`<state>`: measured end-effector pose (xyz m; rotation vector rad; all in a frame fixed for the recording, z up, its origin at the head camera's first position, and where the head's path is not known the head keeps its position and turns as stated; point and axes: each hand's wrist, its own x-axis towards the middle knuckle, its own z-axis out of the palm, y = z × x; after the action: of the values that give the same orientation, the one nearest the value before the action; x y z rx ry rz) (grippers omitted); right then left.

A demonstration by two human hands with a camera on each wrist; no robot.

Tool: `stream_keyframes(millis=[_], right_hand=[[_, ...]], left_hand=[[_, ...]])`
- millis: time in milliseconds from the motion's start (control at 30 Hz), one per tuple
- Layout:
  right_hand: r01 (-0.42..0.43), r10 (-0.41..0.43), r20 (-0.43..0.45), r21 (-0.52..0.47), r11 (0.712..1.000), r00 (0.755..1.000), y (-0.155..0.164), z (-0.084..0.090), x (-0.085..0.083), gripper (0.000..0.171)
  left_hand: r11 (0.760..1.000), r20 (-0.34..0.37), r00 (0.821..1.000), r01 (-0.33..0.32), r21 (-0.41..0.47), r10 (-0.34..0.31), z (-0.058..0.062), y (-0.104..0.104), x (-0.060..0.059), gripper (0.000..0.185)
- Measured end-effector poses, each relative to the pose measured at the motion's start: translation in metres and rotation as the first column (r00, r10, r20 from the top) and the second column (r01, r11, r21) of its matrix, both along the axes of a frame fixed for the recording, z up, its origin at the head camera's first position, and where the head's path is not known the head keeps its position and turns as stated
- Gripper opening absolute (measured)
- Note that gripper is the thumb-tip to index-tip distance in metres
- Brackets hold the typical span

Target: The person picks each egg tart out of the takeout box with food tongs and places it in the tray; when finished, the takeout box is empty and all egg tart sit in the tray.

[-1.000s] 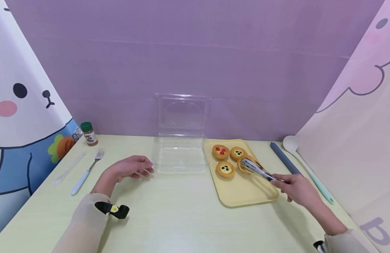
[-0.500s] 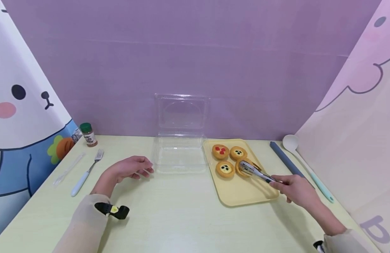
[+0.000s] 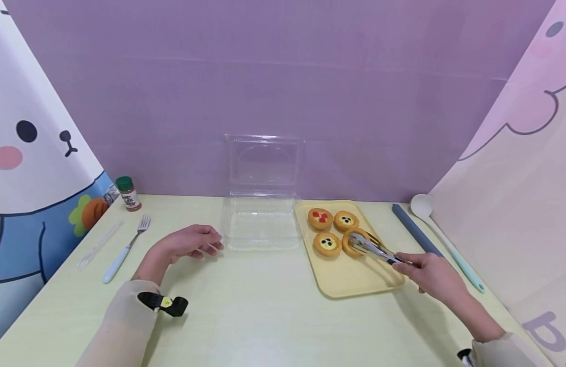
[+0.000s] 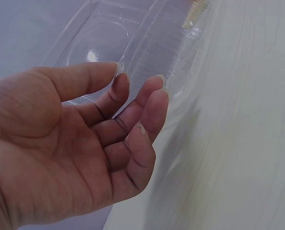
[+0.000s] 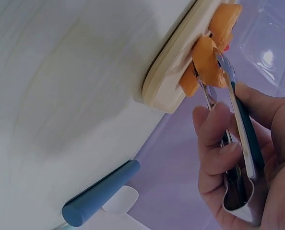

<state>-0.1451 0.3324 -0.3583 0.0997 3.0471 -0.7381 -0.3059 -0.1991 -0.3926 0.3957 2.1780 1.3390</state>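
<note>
My right hand [image 3: 431, 278] holds metal tongs [image 3: 379, 252] with dark grips. Between the tongs' tips is a golden egg tart [image 5: 207, 61], close over the yellow tray [image 3: 340, 280]. Beside it on the tray lie a tart with red pieces on top [image 3: 320, 218] and two tarts with dark dots, one at the back [image 3: 346, 220] and one nearer [image 3: 327, 244]. My left hand [image 3: 188, 241] is loosely curled with nothing in it, its fingertips right by the left edge of a clear plastic box [image 3: 264, 224]. The box's lid [image 3: 266, 165] stands raised at the back.
On the left are a green-capped spice jar [image 3: 129, 193], a fork with a pale blue handle [image 3: 124, 255] and a thin clear plastic utensil [image 3: 99, 245]. To the right of the tray lie a blue rod [image 3: 415, 229] and a white spoon with a mint handle [image 3: 452, 250]. A purple cloth hangs behind.
The tongs and the tart between them shift slightly on the tray, with the tart first moving toward the nearer dotted one. My left hand stays in place beside the box.
</note>
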Motion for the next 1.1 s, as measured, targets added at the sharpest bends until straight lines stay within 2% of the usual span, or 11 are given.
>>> stream_keyframes(millis=[200, 433, 533, 733, 1100], right_hand=[[0.011, -0.011, 0.01, 0.076, 0.997, 1.0, 0.0013, 0.0048, 0.0015, 0.065], [0.033, -0.018, -0.088, 0.178, 0.984, 0.996, 0.0041, 0.0026, 0.0021, 0.062], [0.037, -0.016, -0.105, 0.197, 0.98, 0.994, 0.0061, 0.0005, 0.0015, 0.061], [0.018, 0.005, -0.11, 0.205, 0.979, 0.994, 0.0074, 0.0008, 0.0018, 0.057], [-0.003, 0.005, -0.014, 0.131, 0.991, 1.0, 0.0046, 0.0087, 0.004, 0.06]], left_hand=[[1.0, -0.004, 1.0, 0.002, -0.002, -0.002, 0.0014, 0.0001, -0.0007, 0.032], [1.0, -0.005, 1.0, 0.005, -0.003, -0.005, 0.003, 0.0007, 0.0001, 0.032], [1.0, -0.003, 1.0, 0.007, -0.002, -0.007, 0.0028, 0.0005, 0.0012, 0.032], [1.0, 0.001, 1.0, 0.003, -0.003, -0.003, 0.0018, 0.0005, 0.0013, 0.032], [1.0, 0.008, 1.0, -0.002, -0.004, 0.002, 0.0023, -0.0008, -0.0001, 0.031]])
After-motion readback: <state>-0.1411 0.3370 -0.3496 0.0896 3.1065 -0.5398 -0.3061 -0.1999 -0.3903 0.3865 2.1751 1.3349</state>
